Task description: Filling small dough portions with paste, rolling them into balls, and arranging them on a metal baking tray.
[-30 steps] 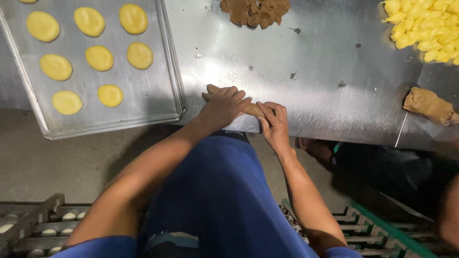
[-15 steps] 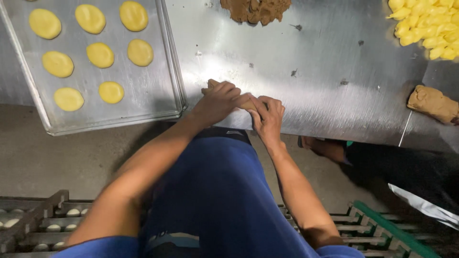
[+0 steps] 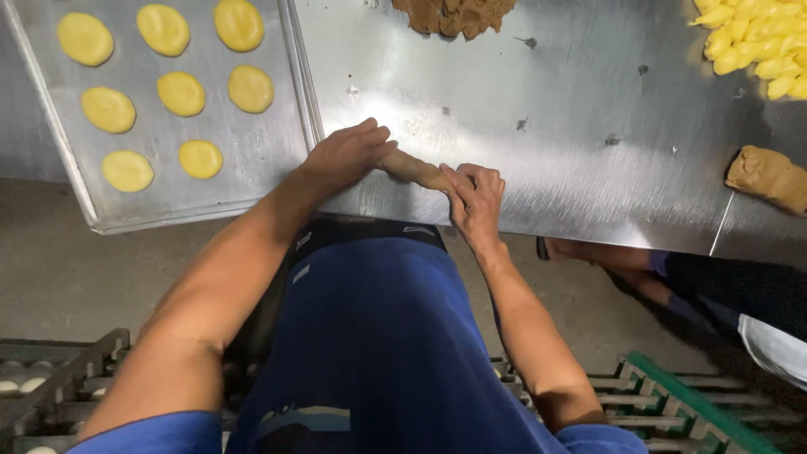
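Head camera looks straight down on a brown dough roll lying at the near edge of the steel table, caught between both hands. Its long axis runs from upper left to lower right, so one end disappears under the fingers of the left hand and the other under the fingertips of the right hand; only the middle stretch shows between them. The left hand lies flat and loosely curved over its end, pressing rather than clenching, while the right hand pinches its end with bent fingers. Both touch the roll, with neither clearly nearer. Off to the left hand's far side sits a metal tray of flat yellow dough discs; beyond the hands lies a brown filling heap, and far to the right a pile of yellow dough pieces and a brown lump. Against the frame half a second ago, the hands have drawn apart and more of the roll is exposed, looking longer and thinner.
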